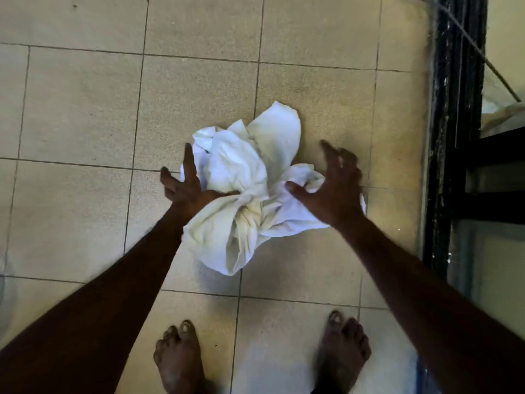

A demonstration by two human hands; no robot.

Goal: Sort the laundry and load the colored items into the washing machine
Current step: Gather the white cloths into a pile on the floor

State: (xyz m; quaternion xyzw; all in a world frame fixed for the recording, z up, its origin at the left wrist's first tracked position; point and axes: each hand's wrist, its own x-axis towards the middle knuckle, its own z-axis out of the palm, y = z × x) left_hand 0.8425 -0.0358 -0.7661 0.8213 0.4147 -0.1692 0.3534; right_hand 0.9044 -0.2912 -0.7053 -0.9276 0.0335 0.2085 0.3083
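Note:
A crumpled heap of white cloth (247, 177) lies on the tiled floor in the middle of the view. My left hand (186, 183) hovers at its left edge with fingers spread and the thumb touching the cloth. My right hand (332, 183) is over the heap's right side, fingers spread and curled, thumb resting on the fabric. Neither hand has closed on the cloth. No colored items and no washing machine are in view.
Beige floor tiles (85, 109) stretch to the left and beyond the heap. A black metal frame (454, 137) with glass runs down the right edge. My two bare feet (179, 362) stand at the bottom, just short of the heap.

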